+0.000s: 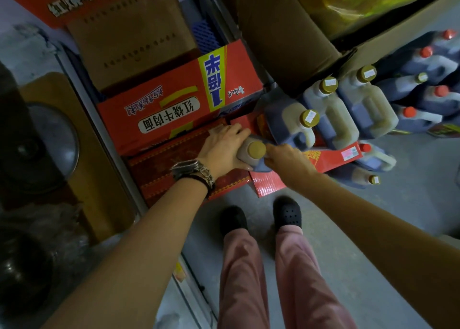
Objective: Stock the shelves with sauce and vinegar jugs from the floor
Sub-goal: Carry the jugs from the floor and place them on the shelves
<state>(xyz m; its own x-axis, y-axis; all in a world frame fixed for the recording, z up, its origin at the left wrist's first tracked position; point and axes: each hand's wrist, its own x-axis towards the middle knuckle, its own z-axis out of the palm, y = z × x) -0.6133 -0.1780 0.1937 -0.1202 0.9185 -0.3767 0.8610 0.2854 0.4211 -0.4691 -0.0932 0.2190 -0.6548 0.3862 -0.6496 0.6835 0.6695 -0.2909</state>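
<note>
Held jug (250, 154): one, gold-capped, above the red boxes (174, 159), centre.
Left hand (224, 149): wrapped around its shoulder.
Right hand (286, 158): gripped its right side.
Other jugs (331, 114): five gold-capped, five red-capped, far right.

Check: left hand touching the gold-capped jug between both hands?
Touching. Head view shows the left hand curled round the gold-capped jug, fingers on the far side, thumb on the near side.
</note>
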